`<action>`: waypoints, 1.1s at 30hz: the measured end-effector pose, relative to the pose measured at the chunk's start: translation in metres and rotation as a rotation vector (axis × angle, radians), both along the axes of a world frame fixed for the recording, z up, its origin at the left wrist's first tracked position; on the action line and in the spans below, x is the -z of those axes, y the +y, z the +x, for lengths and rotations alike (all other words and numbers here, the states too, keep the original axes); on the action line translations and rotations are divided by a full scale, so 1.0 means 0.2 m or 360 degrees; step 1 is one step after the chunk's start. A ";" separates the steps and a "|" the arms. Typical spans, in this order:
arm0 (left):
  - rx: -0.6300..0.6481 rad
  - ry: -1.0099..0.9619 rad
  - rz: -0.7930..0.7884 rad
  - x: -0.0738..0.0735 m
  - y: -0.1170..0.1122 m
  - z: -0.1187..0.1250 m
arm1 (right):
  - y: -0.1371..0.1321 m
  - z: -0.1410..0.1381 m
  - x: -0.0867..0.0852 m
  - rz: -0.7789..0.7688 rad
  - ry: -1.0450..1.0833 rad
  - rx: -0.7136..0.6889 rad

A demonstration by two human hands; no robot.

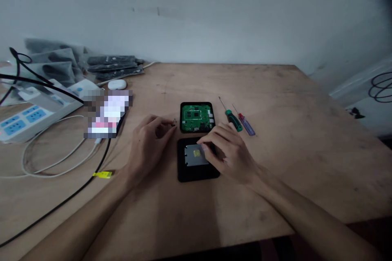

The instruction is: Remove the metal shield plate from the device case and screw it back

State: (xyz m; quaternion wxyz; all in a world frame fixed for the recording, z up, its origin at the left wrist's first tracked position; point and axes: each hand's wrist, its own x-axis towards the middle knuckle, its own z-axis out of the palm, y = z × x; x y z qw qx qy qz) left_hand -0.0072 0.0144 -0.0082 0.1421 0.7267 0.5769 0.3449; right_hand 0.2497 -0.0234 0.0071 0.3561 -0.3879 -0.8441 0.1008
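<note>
- Rested left hand on the table, fingers curled, thumb and forefinger closed on a tiny dark bit; too small to identify.
- Spread right hand over the black cover, fingers loose and flat, tips touching the metal plate inside; gripped nothing.
- Found the cover just nearer than the green board, almost touching it, both squared to the table edge and between the two hands.
- Held the bit just left of the board, beside its near-left corner; left hand much the nearer, right hand on the far side of the cover.
- Noted green screwdriver and red screwdriver side by side right of the board, just beyond the right knuckles, long axes slanting, tips pointing away up-left, handles toward the right hand.
- Saw power strip far left, well apart.
</note>
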 end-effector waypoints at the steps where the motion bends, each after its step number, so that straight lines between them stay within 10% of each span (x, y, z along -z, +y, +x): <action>1: 0.0003 0.0009 -0.0005 0.00 0.00 0.00 | 0.00 0.00 0.00 0.0003 0.0002 -0.0002; 23: 0.0024 -0.0027 0.0201 -0.04 -0.02 0.02 | 0.01 0.01 0.05 -0.0270 -0.0328 -0.0149; 33: 0.0428 -0.0193 0.0195 -0.10 -0.13 0.07 | 0.00 0.01 -0.01 -0.0146 0.0143 -0.0070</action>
